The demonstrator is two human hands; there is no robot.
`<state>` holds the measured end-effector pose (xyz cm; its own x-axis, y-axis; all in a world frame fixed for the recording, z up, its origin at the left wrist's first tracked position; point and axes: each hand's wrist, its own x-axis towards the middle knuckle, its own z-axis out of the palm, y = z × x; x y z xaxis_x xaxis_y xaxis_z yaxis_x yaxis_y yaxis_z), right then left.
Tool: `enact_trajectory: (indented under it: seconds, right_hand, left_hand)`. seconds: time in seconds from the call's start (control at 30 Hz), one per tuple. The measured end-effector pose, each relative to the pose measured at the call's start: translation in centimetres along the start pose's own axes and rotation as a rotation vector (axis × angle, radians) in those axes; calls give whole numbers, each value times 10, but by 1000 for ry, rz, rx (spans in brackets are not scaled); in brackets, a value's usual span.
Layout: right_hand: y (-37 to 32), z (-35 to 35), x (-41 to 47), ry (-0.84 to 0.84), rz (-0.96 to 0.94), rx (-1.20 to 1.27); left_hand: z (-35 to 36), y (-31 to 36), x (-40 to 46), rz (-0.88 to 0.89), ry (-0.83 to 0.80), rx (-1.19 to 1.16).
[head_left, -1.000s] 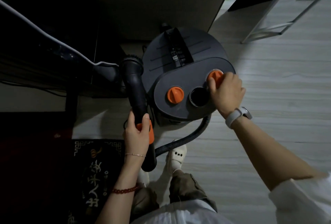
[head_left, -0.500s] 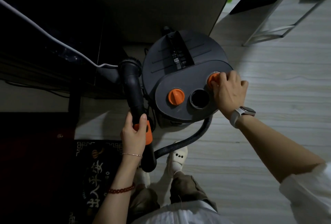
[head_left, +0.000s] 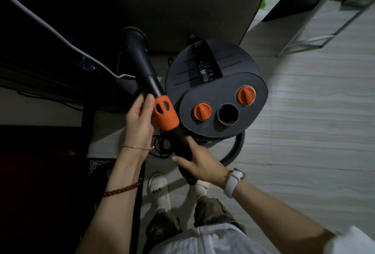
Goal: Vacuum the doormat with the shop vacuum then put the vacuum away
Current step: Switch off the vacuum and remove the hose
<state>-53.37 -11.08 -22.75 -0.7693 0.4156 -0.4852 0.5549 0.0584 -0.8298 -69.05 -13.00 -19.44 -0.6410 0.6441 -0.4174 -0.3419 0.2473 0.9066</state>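
Both hands are on the vacuum's black wand [head_left: 146, 71], which runs slantwise from its round mouth at the upper left, beside the canister, down toward the person's feet. The left hand [head_left: 140, 121] cups the wand just beside the orange collar [head_left: 165, 112], fingers loosely curled along it with the thumb on the near side; the right hand [head_left: 199, 164] wraps the lower black section, where the ribbed hose [head_left: 236, 150] curves off behind the shop vacuum [head_left: 215, 95]. The canister stands on the pale plank floor [head_left: 304, 132], its lid showing two orange knobs, one on the left [head_left: 202, 111] and one on the right [head_left: 246, 95], with an open round port [head_left: 227, 114] between them. The doormat [head_left: 97, 174] lies in shadow at the lower left, only its patterned corner visible, just beside the left forearm. This looks like the set-up stage: the wand is in hand but not aimed at the mat. The next move probably calls for swinging the mouth down and leftward onto the doormat, minding the loose black cord [head_left: 160, 146] coiled under the wand.
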Motion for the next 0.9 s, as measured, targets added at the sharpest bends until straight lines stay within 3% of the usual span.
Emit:
enact_trajectory:
  seconds: [0.17,0.37,0.6,0.77,0.9]
  right_hand:
    - [-35,-43,10,192,-73,207]
    - [-60,-94,24,349,-111,421]
    - [-52,-123,38,592,-25,959]
    - [-40,-140,26,710,10,1331]
    - [-39,-146,24,713,45,1294]
  left_hand:
    - [2,-16,-5,-154,-86,66]
    - [23,-51,-42,-345,-322,141]
    - [25,-41,-23,-126,-460,616]
    - [40,-29,-19,94,-410,510]
    - [41,-23,-10,139,-405,490]
